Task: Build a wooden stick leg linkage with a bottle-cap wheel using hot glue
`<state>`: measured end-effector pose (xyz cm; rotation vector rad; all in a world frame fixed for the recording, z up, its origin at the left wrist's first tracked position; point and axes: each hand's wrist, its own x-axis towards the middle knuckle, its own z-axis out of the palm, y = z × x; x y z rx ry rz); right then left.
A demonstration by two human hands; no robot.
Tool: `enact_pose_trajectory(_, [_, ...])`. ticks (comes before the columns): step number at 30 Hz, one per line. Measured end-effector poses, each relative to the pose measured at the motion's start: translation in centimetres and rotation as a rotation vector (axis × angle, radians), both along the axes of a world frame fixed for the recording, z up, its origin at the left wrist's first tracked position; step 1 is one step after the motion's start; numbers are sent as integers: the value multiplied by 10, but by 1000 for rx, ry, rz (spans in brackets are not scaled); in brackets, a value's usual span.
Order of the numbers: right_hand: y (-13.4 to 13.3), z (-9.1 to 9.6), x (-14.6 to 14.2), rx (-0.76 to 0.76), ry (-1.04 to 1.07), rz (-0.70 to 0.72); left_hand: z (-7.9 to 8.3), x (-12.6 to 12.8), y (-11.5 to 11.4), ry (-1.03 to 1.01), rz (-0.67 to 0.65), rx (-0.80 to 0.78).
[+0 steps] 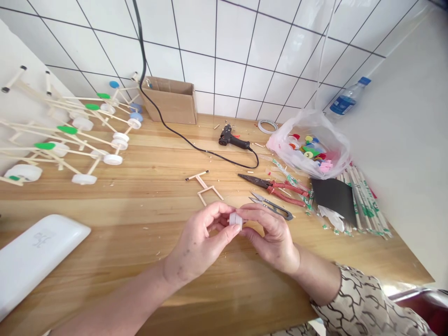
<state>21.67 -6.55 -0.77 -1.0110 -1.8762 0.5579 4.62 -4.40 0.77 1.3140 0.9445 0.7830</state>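
Note:
Near the front middle of the wooden table, my left hand [206,240] pinches white bottle caps [235,219] that sit pressed face to face. From the other side my right hand [271,235] grips the same caps between thumb and fingers, and a short bit of stick seems to show at its fingertips. Just beyond my hands lies a small frame of glued wooden sticks [206,186] with black-tipped ends on its crossbar. Thread snips [271,205] and red-handled pliers [275,188] rest right of it.
Stick models with cap wheels [94,140] crowd the left. A cardboard box [171,100], a corded glue gun [234,137] and a tape roll [268,126] are at the back. Right are a bag of colourful caps [339,144], wrapped chopsticks [364,200] and a bottle [350,98]. A white device [42,256] lies front left.

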Motion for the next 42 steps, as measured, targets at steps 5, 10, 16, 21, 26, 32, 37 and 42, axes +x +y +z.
enact_pose_trajectory(5, [1, 0, -2, -30, 57, 24, -2, 2, -1, 36, 42, 71])
enact_pose_trajectory(10, [0, 0, -2, -249, 225, 64, -4, 2, -1, 64, 67, 295])
enact_pose_trajectory(16, [-2, 1, 0, -401, 333, 12, -8, -1, 1, 174, 110, 640])
enact_pose_trajectory(21, [-6, 2, -6, -399, 247, -76, -18, -4, 1, 342, 135, 857])
enact_pose_trajectory(26, [-7, 0, -13, -367, 237, -79, -23, -5, 0, 493, 149, 1009])
enact_pose_trajectory(32, [-6, -4, -12, -400, 306, -46, -21, -6, 1, 468, 131, 1064])
enact_pose_trajectory(37, [-4, -3, -4, -433, 359, 12, -13, -10, 4, 286, 91, 802])
enact_pose_trajectory(42, [-2, 3, 5, -530, 394, 77, -3, -15, 14, 132, 57, 640])
